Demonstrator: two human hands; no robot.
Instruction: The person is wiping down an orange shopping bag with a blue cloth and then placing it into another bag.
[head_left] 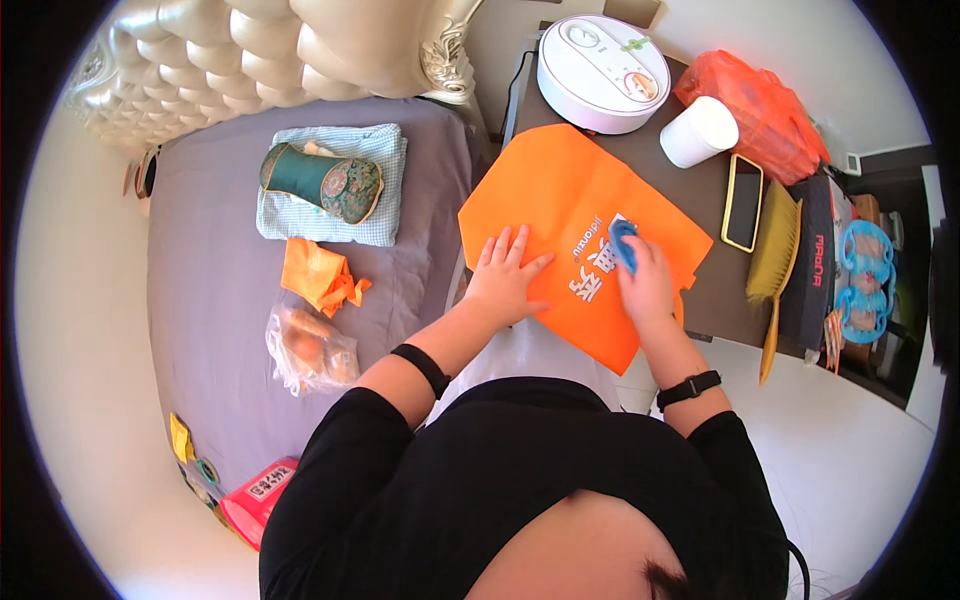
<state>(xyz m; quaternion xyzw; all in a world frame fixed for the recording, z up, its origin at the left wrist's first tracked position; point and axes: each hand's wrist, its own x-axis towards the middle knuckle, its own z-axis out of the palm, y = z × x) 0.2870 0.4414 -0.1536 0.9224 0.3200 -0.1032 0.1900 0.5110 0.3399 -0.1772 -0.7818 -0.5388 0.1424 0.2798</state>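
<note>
A large orange fabric bag [560, 190] with white printing lies flat across the dark tabletop, its near end reaching past the table's front edge. My left hand [507, 282] rests on the bag's left side, palm down with the fingers spread, holding nothing. On the printed right part, my right hand [648, 285] is closed around a small blue object [623, 240]. That object is rounded and touches or hovers just over the bag; my fingers cover much of it, so its exact kind does not show.
Behind the bag stands a round white appliance [603, 75]. To its right are a white cup [699, 132], a red plastic bag [755, 110], a phone [743, 203] and a yellow-bristled brush [775, 245]. The bed [400, 290] at left carries a green pillow [320, 180] and an orange cloth bundle [318, 275].
</note>
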